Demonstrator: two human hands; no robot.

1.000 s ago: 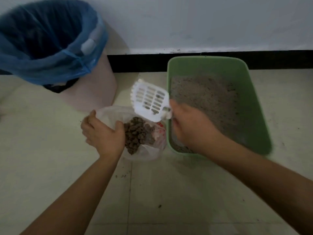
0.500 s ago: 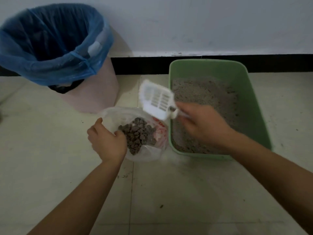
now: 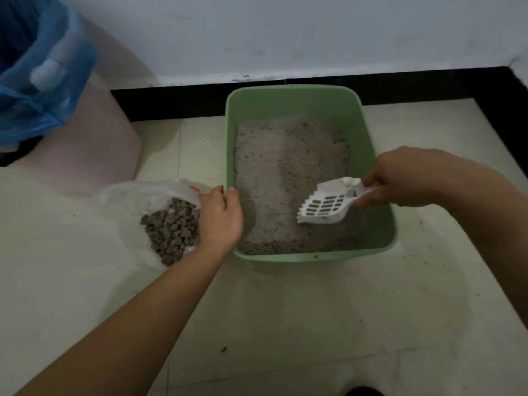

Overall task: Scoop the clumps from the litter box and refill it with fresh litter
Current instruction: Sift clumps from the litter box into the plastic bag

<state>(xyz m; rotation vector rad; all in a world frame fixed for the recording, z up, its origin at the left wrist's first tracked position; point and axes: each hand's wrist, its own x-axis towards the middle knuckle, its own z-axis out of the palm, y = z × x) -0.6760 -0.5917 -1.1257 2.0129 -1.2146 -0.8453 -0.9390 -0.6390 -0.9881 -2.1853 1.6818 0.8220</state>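
- The green litter box (image 3: 314, 257) sits on the tiled floor (image 3: 285, 324), its far end close to the black baseboard (image 3: 177, 101) at the foot of the wall.
- Grey litter (image 3: 285, 167) covers the bottom of the box, with an uneven surface.
- The right hand (image 3: 400, 178) reaches in over the box's right wall, and its fingers (image 3: 368, 200) are clamped round the handle of the white scoop (image 3: 325, 205).
- The scoop is above the near right part of the litter. Its slotted head points left and tilts down. Whether its front edge touches the litter cannot be told.
- The left hand (image 3: 221, 221) is just beside the box's left wall, with its fingers (image 3: 217, 192) curled together on the right edge of a clear plastic bag (image 3: 134, 192).
- The bag lies open on the floor left of the box and holds a pile of dark brown clumps (image 3: 174, 227).
- A pink bin (image 3: 85, 155) with a blue liner (image 3: 43, 87) folded over its rim stands at the far left, beyond the bag.
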